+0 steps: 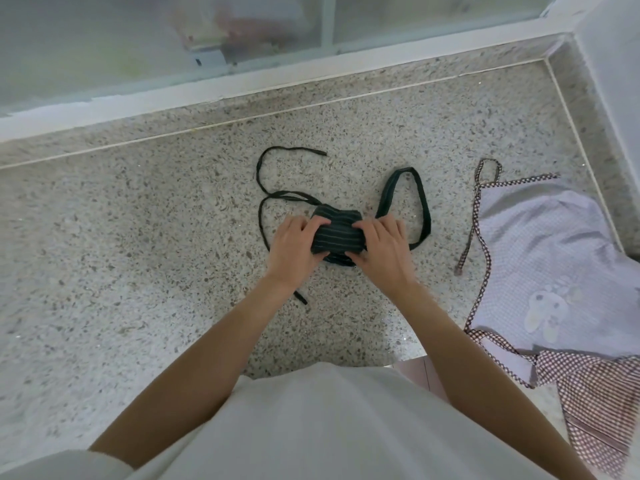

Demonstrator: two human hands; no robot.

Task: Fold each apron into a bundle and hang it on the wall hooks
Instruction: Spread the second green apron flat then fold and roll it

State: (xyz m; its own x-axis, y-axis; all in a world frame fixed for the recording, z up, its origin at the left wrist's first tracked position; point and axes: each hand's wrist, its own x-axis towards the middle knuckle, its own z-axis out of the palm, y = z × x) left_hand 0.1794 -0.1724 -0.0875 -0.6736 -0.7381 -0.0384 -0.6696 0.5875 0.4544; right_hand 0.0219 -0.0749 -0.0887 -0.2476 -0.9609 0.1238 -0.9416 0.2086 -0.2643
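A dark green striped apron (337, 235) lies rolled into a small tight bundle on the speckled stone counter (138, 237). My left hand (294, 247) grips the bundle's left end and my right hand (381, 251) grips its right end, fingers curled over the top. Its thin ties (273, 174) trail loose to the back left, and one tie end shows below my left wrist. The wider neck loop (420, 202) lies spread to the right. No wall hooks are in view.
A second apron (540, 258), pale lilac with brown checked trim and ties, lies flat at the right, hanging over the counter's front edge. A frosted window with a white frame (242, 88) runs along the back. A wall corner (609, 81) closes the right side.
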